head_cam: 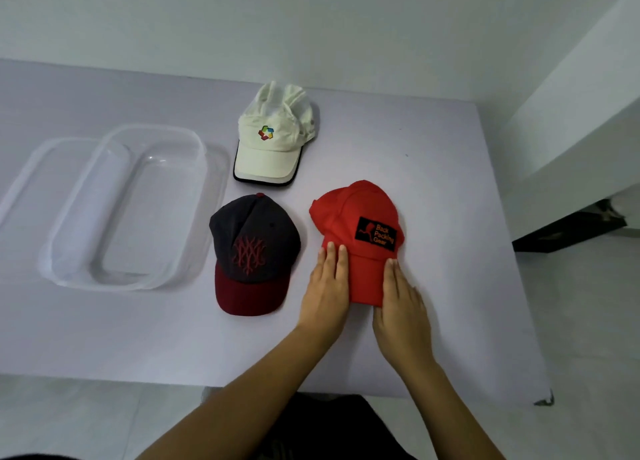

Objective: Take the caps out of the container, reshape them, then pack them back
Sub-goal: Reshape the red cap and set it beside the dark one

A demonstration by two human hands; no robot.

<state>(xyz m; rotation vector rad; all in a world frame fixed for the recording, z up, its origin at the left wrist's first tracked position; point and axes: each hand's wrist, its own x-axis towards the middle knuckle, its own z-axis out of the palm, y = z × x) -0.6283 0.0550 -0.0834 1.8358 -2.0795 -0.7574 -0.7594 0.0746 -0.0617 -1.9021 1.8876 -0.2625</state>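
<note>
A red cap (358, 217) with a black patch lies on the table at centre right, brim toward me. My left hand (327, 286) presses the brim's left edge and my right hand (401, 300) its right edge, squeezing the brim between them. A dark grey cap (254, 238) with a maroon brim sits just to the left. A cream cap (273, 137) with a coloured logo lies farther back. The clear plastic container (194, 169) stands at the left with nothing in it.
A clear lid (31, 169) lies partly under the container at the far left. The pale table (467, 286) ends at the right and near edges. White walls stand behind and to the right.
</note>
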